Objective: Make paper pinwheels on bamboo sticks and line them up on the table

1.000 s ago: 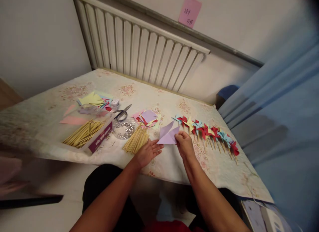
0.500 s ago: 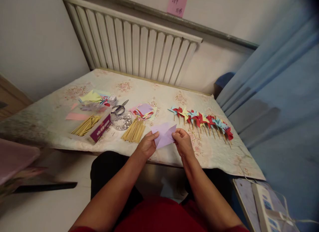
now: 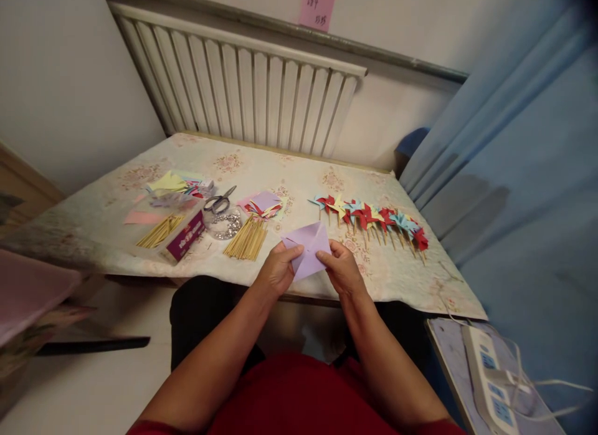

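Between my hands is a square of purple paper [image 3: 309, 243] with slits cut in from its corners, held above the table's front edge. My left hand [image 3: 279, 267] pinches its left side, thumb on top. My right hand [image 3: 343, 265] grips the right side, its thumb pressed near the middle of the sheet. Just beyond, to the left, lie a bundle of thin wooden sticks [image 3: 246, 239] and a pile of coloured paper pieces [image 3: 265, 203]. A row of finished paper pinwheels [image 3: 369, 215] on sticks lies to the right.
Left on the flowered tablecloth [image 3: 284, 173] are scissors [image 3: 219, 201], a clear round dish of small metal pins [image 3: 225, 224], a purple-labelled box [image 3: 185, 237] with sticks, and more cut paper [image 3: 170, 182]. A power strip [image 3: 490, 379] with cables lies at the lower right.
My right thumb has moved inward from the paper's right corner to near its middle, and that corner is folded in. The view has shifted slightly.
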Tool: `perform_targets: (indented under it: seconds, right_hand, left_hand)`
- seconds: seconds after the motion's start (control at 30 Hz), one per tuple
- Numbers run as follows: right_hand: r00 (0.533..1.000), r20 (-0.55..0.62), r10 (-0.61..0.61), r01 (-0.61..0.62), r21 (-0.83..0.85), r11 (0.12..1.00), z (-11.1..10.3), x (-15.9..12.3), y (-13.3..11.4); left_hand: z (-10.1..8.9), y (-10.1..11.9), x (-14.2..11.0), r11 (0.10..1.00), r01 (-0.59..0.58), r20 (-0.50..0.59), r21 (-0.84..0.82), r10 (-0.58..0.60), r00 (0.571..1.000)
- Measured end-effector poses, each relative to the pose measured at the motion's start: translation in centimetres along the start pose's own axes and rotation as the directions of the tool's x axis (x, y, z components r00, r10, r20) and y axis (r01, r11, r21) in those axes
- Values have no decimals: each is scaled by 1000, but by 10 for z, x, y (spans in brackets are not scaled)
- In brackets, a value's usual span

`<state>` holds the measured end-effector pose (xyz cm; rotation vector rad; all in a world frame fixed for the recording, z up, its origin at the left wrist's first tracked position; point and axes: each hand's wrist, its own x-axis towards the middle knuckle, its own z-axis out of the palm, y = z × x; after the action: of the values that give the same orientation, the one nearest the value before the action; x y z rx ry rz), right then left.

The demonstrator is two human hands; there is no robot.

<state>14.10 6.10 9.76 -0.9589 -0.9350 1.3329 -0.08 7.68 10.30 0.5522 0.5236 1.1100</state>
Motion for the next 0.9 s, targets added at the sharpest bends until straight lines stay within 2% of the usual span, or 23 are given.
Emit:
perform_targets:
  seconds: [0.37,0.9]
  right_hand:
    - [1000,2,17,-17,65,998,-2,-11,-1]
    - [999,-32,14,-13,40,999,-6,-14,3]
  left_hand:
    - [16,-5,-10,997,29,-4,-69,-29,1000]
    - [6,-17,-7,998,11,15,-62,-10,1000]
